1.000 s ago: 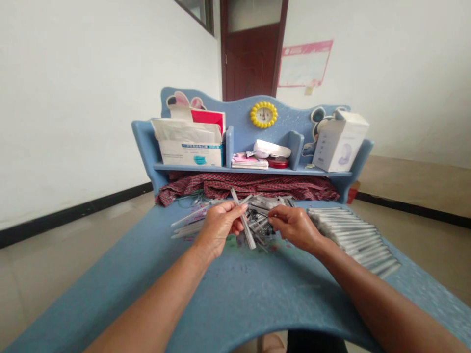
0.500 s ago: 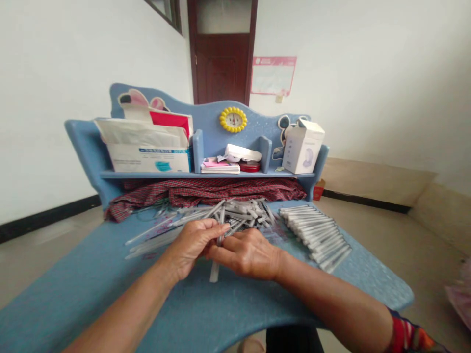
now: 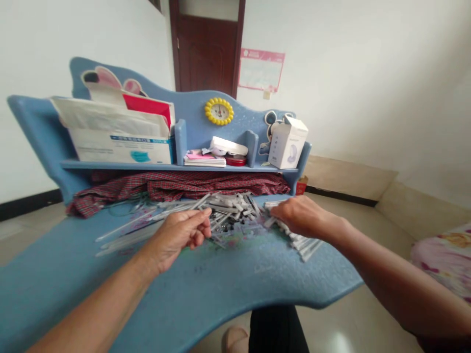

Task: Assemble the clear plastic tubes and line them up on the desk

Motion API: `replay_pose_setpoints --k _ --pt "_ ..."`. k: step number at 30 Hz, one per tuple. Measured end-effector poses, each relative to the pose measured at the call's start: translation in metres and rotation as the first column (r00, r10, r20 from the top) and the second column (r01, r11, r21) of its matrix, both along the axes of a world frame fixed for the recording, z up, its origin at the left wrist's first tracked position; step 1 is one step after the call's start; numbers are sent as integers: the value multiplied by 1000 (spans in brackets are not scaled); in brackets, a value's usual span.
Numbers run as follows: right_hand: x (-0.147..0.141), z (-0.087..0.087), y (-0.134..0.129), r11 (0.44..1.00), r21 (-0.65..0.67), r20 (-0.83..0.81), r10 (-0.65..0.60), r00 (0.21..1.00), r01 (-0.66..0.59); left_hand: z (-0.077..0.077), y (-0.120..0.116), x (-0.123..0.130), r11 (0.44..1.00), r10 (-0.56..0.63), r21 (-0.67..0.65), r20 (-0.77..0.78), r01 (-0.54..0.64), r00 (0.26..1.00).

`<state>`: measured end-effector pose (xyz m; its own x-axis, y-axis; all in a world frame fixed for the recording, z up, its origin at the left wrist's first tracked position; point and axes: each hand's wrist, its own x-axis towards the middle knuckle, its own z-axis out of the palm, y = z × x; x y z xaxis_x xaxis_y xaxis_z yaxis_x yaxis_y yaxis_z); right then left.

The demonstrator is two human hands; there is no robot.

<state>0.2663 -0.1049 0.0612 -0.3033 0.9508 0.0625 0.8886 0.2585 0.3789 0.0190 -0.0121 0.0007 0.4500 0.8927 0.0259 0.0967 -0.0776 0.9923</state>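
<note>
My left hand [image 3: 186, 229] hovers over the near side of the heap, its fingers curled and the thumb against the index finger, with nothing visible in it. To the right, my right hand [image 3: 300, 214] is closed over a row of slim, pale, pen-like sticks [image 3: 305, 247] and covers much of it. The whitish end of one such stick [image 3: 270, 222] pokes out below its fingers. Between the hands lies a loose heap of short white and dark pieces [image 3: 235, 206]. Long, thin, clear tubes [image 3: 121, 243] lie beside my left hand.
Behind the heap, a crumpled red checked cloth [image 3: 180, 186] lies under the blue shelf [image 3: 154, 166]. On it stand a mask box [image 3: 121, 144], booklets [image 3: 204, 161], a red tin [image 3: 236, 161] and a white box [image 3: 289, 143]. The blue table [image 3: 221, 279] has a curved front edge.
My right hand has moved away from my left, over to the row on the right. The stick held between both hands has left my left hand. The view has shifted rightward.
</note>
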Motion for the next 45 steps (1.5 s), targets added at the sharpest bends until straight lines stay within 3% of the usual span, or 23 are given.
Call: replay_pose_setpoints --k 5,10,21,24,27,33,40,45 --pt "59 -39 -30 980 -114 75 -157 985 165 -5 -2 3 999 -36 22 -51 37 998" --pt "79 -66 -39 970 -130 81 -195 977 204 -8 -3 5 997 -55 42 -119 60 991" --pt "78 -73 -36 943 -170 13 -289 957 287 -3 -6 7 999 -49 -19 -173 46 984" --pt "70 -70 -38 948 -173 -32 -277 960 268 -4 -6 6 999 -37 -18 -180 35 983" --pt "47 -62 -35 973 -154 -109 -187 976 169 -6 -5 4 1000 -22 -1 -186 23 982" --pt "-15 -46 3 992 -126 -169 -42 985 20 -7 -2 1 1000 2 20 -179 1 984" --pt "-41 -52 83 974 -68 -80 -219 972 214 -5 1 -3 997 63 46 -163 -56 985" --pt "-41 -62 107 970 -69 -66 -238 969 233 -6 8 -10 993 110 66 -141 -101 984"
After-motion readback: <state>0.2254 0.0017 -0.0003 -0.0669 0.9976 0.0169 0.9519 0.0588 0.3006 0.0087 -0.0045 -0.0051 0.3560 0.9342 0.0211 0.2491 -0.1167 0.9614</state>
